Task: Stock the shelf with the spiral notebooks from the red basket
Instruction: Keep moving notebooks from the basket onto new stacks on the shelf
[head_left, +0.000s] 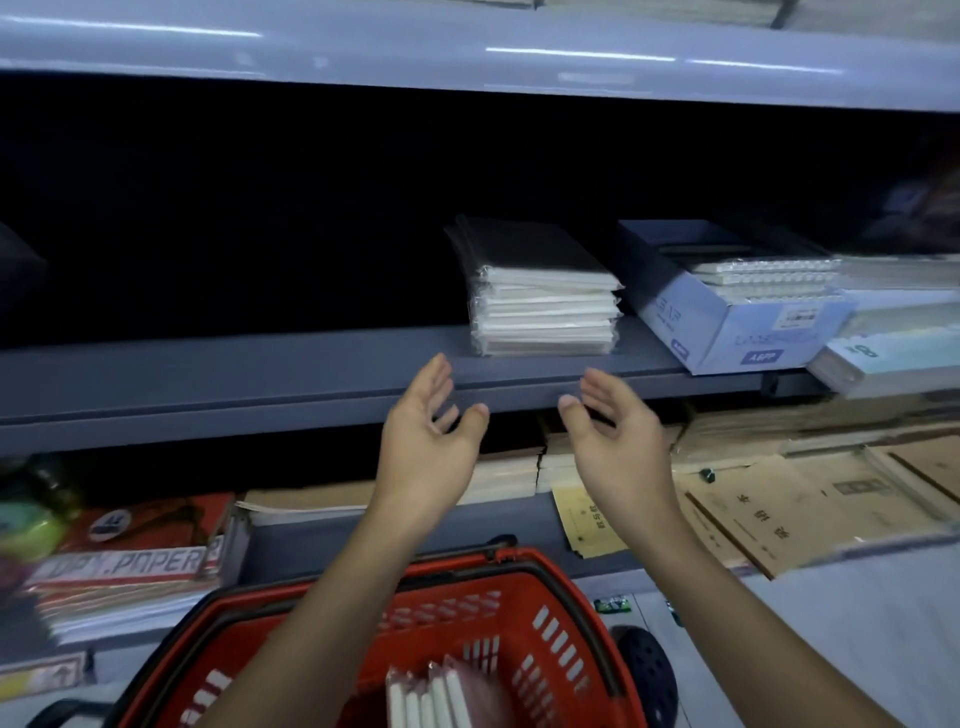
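Our left hand (428, 426) and right hand (615, 434) hover spread and empty before the shelf (260, 374). We see wrapped notebooks (543, 306) stacked there, more in the red basket (519, 623).

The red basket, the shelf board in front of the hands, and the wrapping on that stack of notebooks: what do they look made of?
Red basket: looks like moulded plastic, given its slotted walls and dark rim.
Shelf board: probably painted metal, grey and smooth with a thin folded front edge.
Wrapping on the notebook stack: clear plastic film, judging by the glossy, crinkled glints over the white page edges.
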